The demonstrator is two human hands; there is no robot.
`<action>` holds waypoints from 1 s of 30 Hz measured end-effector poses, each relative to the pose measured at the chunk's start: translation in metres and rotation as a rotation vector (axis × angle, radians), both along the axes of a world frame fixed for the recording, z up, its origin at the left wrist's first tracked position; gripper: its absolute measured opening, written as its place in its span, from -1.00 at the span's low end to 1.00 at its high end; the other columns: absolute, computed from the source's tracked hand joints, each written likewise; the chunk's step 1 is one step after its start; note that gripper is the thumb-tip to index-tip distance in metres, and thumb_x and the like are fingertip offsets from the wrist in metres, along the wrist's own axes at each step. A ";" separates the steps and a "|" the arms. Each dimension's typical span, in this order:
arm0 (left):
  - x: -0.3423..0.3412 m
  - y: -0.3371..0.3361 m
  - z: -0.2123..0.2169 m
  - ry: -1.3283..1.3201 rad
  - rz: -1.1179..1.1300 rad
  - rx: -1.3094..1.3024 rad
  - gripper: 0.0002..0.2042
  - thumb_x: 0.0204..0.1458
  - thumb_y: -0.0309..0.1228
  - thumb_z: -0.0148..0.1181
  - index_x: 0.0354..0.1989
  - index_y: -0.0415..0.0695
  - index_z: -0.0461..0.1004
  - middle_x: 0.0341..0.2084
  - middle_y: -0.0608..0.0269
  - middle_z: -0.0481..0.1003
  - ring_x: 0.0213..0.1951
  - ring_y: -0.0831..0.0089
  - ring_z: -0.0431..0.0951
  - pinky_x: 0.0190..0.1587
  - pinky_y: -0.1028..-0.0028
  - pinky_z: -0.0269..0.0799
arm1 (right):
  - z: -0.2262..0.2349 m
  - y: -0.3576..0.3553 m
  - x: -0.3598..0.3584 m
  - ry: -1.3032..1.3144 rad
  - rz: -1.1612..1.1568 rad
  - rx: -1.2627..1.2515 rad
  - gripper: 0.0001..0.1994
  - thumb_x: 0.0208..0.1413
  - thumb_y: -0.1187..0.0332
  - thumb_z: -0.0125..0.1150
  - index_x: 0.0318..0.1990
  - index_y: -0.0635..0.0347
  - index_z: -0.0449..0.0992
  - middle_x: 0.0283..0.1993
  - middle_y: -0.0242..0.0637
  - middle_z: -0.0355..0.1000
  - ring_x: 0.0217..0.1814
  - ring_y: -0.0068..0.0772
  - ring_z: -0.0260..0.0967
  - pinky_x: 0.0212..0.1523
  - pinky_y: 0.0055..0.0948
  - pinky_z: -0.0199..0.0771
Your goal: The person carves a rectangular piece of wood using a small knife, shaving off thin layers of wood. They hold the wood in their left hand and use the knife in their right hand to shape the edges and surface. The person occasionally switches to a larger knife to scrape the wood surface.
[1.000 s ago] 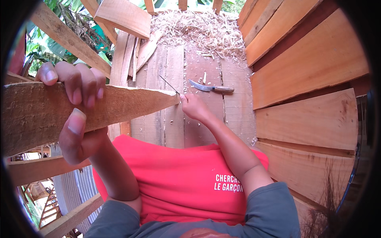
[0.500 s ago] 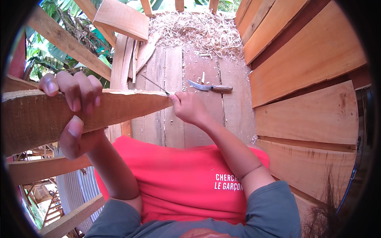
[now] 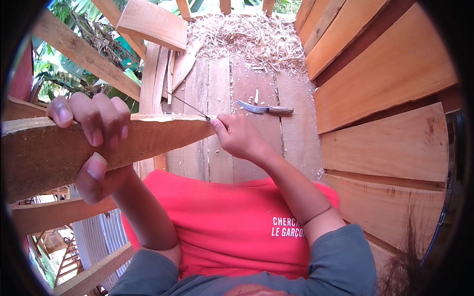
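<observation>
The left hand (image 3: 102, 118) curls around a big board (image 3: 158, 133) over the plank floor (image 3: 247, 170); the right hand (image 3: 240, 136), fingers folded, grips a thin tool (image 3: 187, 105) at the board's narrow end. A knife (image 3: 269, 109) and curly shavings (image 3: 252, 39) lie there, left of a wooden wall (image 3: 382, 143).

Standing here, clock centred on the right hand (image 3: 238, 136), 12 = straight ahead. Beam (image 3: 158, 138) runs out to 9, left hand (image 3: 101, 116) wrapped round it there. Tool (image 3: 190, 105) sticks out from the right hand toward 10. Knife (image 3: 264, 108) on floorboards (image 3: 298, 138), between 1 and 2. Shavings heap (image 3: 252, 42) at 12, far end. Plank wall (image 3: 385, 143) spans 1–4. Rail (image 3: 91, 56) at 10, foliage (image 3: 94, 27) behind.
</observation>
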State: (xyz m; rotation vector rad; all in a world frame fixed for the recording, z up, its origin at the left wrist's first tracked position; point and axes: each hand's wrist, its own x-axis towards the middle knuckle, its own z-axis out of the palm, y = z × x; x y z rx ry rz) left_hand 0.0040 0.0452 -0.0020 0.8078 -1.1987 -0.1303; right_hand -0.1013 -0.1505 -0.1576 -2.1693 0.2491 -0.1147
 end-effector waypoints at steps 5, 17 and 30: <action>-0.002 -0.010 0.005 0.025 0.036 -0.005 -0.48 -0.13 -0.46 0.18 0.07 -0.04 0.17 -0.37 0.34 0.24 -0.39 0.51 0.29 -0.24 0.42 0.26 | -0.028 -0.014 0.002 -0.041 -0.033 0.158 -0.60 0.32 0.17 -0.07 -0.41 0.32 0.51 -0.50 0.13 0.45 -0.38 0.23 0.43 -0.29 0.05 0.38; -0.001 -0.011 0.003 0.077 0.044 -0.046 -0.48 -0.16 -0.47 0.19 0.05 -0.07 0.19 -0.37 0.31 0.23 -0.38 0.50 0.26 -0.22 0.41 0.23 | 0.000 -0.001 -0.007 0.009 -0.083 0.036 -0.60 0.31 0.19 -0.08 -0.42 0.34 0.51 -0.45 0.19 0.47 -0.32 0.22 0.48 -0.23 0.11 0.42; 0.012 0.004 -0.006 0.177 0.105 -0.131 -0.45 -0.26 -0.52 0.11 0.04 -0.14 0.19 -0.37 0.25 0.20 -0.36 0.45 0.25 -0.20 0.39 0.23 | 0.035 0.010 -0.015 -0.064 -0.074 0.037 -0.58 0.33 0.15 -0.07 -0.45 0.30 0.45 -0.58 0.08 0.40 -0.44 0.23 0.43 -0.36 0.08 0.38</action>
